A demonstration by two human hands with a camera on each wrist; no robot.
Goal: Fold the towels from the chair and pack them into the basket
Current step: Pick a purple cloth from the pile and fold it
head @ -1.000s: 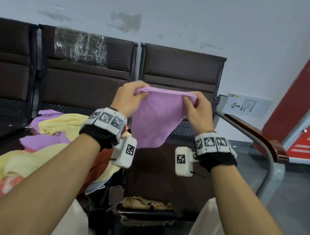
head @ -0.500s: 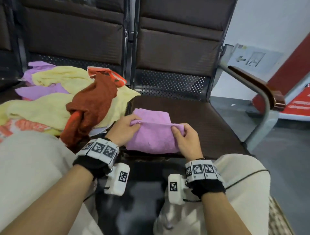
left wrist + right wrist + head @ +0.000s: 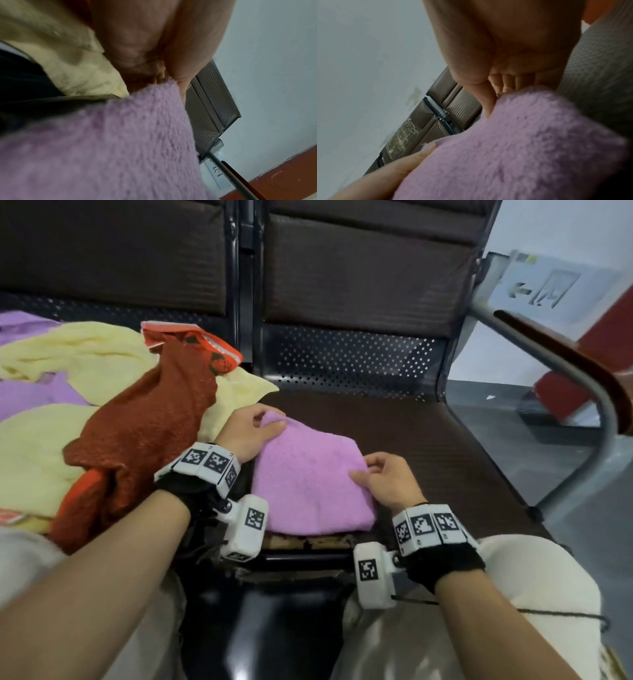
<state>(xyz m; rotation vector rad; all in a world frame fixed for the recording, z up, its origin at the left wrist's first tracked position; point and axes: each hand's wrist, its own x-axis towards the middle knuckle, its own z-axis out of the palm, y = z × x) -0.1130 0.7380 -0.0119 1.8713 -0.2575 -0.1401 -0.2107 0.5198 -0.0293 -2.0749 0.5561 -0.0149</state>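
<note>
Brown chair seat (image 3: 428, 440) carries the purple towel (image 3: 308, 484), folded, near the front edge. L hand (image 3: 246, 433) pinches its far-left corner; R hand (image 3: 387, 481) pinches the right edge, thumb on top. For the next fold, I'd line edges flush & smooth flat. Basket not in view.

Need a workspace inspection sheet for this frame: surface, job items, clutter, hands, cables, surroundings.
Surface: brown chair seat, front edge worn and frayed.
Job's things: purple towel folded, lying flat on the seat; towel pile (yellow, rust-red, purple) unfolded on the next seat to the left; basket not clearly in view.
Clutter: nothing seen.
Hands: left hand pinches the purple towel's far left corner; right hand pinches its right edge.
Cables: thin black cable runs from the right wrist camera across the right knee.
Surroundings: armrest on the right; arrow sign on the wall behind it.
</note>
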